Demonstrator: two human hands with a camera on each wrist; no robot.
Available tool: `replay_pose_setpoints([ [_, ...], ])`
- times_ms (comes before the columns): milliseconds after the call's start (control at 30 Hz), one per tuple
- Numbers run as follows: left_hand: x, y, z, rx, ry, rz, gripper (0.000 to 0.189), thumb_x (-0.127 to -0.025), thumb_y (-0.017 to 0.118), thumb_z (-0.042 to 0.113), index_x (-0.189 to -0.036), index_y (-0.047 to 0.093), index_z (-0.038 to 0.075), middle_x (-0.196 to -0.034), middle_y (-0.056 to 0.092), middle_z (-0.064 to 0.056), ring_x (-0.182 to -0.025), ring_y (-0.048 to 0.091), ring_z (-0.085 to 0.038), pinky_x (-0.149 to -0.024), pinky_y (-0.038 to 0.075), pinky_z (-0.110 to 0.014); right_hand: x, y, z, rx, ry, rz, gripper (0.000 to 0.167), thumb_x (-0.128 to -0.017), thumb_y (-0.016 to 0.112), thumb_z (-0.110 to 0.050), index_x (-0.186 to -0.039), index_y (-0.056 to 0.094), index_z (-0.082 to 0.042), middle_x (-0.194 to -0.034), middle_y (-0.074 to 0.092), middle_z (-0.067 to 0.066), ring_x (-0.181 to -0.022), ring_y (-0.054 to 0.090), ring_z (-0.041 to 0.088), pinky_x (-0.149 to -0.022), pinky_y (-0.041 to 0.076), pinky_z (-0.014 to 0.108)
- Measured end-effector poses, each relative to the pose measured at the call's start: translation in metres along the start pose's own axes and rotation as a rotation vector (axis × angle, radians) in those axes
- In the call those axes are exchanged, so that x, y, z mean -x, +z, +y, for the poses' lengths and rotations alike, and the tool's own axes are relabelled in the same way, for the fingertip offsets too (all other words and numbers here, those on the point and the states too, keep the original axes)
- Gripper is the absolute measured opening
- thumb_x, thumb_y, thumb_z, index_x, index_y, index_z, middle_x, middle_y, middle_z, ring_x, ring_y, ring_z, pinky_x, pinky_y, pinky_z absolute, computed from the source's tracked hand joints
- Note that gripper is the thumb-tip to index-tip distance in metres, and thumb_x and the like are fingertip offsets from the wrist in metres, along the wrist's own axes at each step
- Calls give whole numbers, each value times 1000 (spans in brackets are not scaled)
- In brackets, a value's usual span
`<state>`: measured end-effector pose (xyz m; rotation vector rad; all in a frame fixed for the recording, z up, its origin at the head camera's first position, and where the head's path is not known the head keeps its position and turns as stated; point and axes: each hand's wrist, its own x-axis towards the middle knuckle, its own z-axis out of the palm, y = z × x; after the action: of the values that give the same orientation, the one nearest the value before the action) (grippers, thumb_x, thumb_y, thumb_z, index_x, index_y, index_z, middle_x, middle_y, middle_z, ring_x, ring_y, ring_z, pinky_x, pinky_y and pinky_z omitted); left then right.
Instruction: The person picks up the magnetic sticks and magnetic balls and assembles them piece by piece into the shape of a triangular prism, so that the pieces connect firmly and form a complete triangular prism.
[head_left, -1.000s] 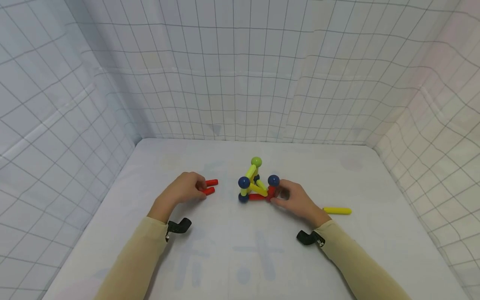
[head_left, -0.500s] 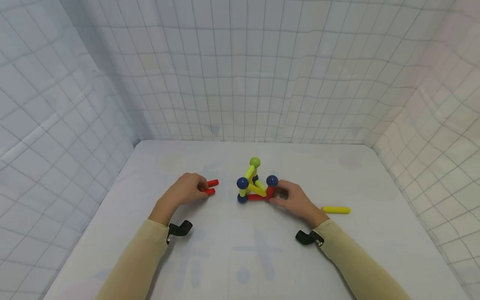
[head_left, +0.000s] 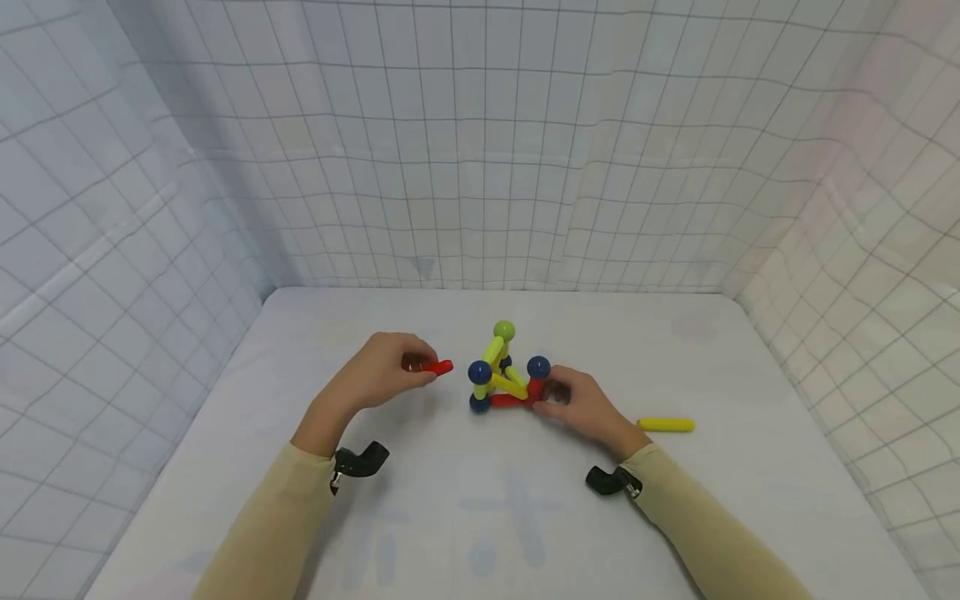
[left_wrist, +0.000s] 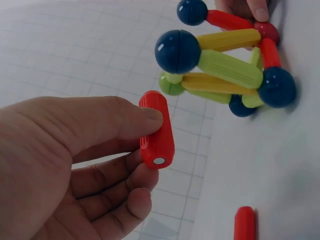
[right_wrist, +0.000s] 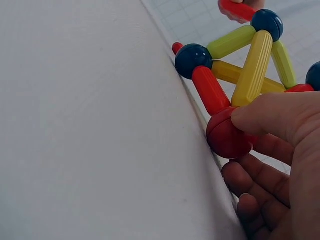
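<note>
My left hand [head_left: 386, 371] pinches a red magnetic rod [left_wrist: 162, 132] between thumb and fingers, raised over the table left of a small structure. A pale metal dot shows on the rod's end. The structure joins red, yellow and lime rods [left_wrist: 231, 67] with blue balls [left_wrist: 177, 51], a green ball [head_left: 504, 331] and a red ball [right_wrist: 225, 134]. On its right side my right hand [head_left: 585, 407] grips the red ball, thumb on top and fingers beneath. From that ball a short red rod [head_left: 535, 389] rises to a blue ball [head_left: 538, 367].
Another red rod [left_wrist: 245, 224] lies on the white table [head_left: 480, 500], hidden behind my left hand in the head view. To the right of my right wrist lies a yellow rod [head_left: 666, 425]. Grid-patterned cloth walls [head_left: 465, 150] enclose the back and sides.
My left hand has lifted one red rod from beside the other and carried it slightly right, toward the structure. The right hand keeps its grip on the red ball.
</note>
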<state>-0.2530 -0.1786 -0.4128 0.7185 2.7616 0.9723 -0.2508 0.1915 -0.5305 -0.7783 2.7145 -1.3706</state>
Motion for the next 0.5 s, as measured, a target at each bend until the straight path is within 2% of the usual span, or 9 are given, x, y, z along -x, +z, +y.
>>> replay_pose_setpoints([
  [267, -19, -9, 34, -25, 99, 33, 17, -96, 83, 16, -113, 81, 10, -93, 71, 3, -84, 62, -20, -74, 55, -38, 0, 0, -2, 0, 0, 1, 26, -92, 86, -13, -115, 74, -16, -98, 68, -7, -90, 61, 19, -79, 52, 35],
  [500, -38, -7, 57, 3, 162, 29, 17, -97, 83, 17, -113, 81, 11, -95, 72, 4, -88, 64, -19, -79, 56, -37, -1, 1, -1, 2, 15, -6, 27, -93, 85, -13, -117, 74, -18, -99, 68, -7, -90, 61, 20, -79, 53, 36],
])
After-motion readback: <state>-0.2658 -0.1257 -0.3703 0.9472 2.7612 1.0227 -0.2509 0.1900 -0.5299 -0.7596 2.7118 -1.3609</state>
